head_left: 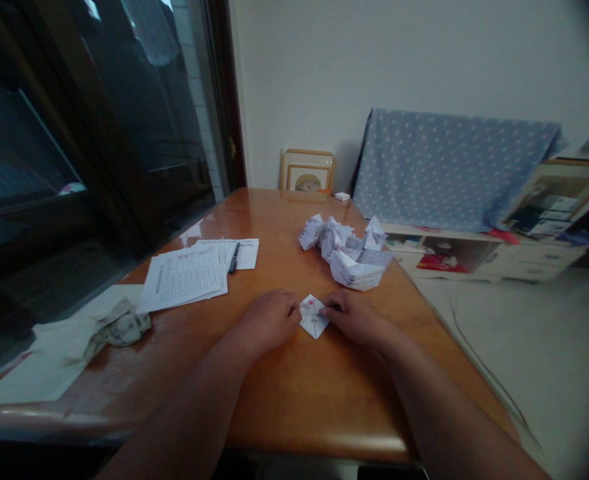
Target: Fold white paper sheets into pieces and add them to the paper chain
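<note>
A small folded piece of printed white paper (pixel 313 317) lies on the wooden table (pixel 294 400) in front of me. My left hand (pixel 268 319) pinches its left edge with curled fingers. My right hand (pixel 353 316) pinches its right edge in the same way. Both hands rest on the tabletop. Behind the right hand sits a heap of several folded paper pieces (pixel 348 251).
A stack of printed sheets (pixel 189 275) with a black pen (pixel 234 257) on it lies at the left. Crumpled paper (pixel 118 327) rests on a white sheet near the dark window. A picture frame (pixel 307 173) leans against the far wall. The table's right edge drops to the floor.
</note>
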The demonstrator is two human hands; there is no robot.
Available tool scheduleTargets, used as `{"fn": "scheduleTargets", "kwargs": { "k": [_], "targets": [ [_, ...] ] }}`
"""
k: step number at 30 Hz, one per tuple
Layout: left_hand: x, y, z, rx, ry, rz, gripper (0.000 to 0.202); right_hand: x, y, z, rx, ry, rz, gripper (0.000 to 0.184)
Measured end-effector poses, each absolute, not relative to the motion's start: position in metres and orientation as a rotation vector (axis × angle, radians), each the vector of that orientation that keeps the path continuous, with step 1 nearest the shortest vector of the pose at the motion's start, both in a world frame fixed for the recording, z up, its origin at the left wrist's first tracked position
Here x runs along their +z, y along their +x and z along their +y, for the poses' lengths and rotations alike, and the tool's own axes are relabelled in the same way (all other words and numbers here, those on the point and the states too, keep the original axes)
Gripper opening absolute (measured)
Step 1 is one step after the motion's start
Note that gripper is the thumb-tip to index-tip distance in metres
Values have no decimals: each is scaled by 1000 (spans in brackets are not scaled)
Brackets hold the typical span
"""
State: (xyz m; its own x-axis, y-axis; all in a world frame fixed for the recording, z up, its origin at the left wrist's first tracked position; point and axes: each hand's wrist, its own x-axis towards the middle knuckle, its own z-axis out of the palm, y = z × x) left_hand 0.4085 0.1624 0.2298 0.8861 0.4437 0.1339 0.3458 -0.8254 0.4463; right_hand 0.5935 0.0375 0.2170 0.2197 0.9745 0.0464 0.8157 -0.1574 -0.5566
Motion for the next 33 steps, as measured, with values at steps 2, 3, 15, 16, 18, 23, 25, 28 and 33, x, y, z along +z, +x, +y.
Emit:
{"fn": "scheduleTargets", "kwargs": {
  "k": [2,3,15,16,18,23,25,28,33],
  "targets": [
    [227,409,164,333,2640,617,21,212,595,39,442,-2063,-1590,21],
    [226,410,165,333,2643,637,22,210,596,40,432,-2081,-1558,23],
    [228,415,160,259,2703,867,21,206,593,45,338,-2305,-1369,28],
    [228,416,159,259,2710,879,21,206,593,46,332,-2319,-1371,28],
    [228,416,159,254,2727,890,22,206,593,47,327,-2336,-1383,27],
    [228,417,159,191,2769,918,24,210,591,48,346,-2382,-1428,29],
    [228,418,159,173,2788,948,24,212,589,48,357,-2417,-1428,31],
    [227,419,159,170,2831,961,23,216,587,49,365,-2453,-1410,31],
    [227,419,158,169,2841,960,21,218,585,48,336,-2475,-1398,30]
  ]
}}
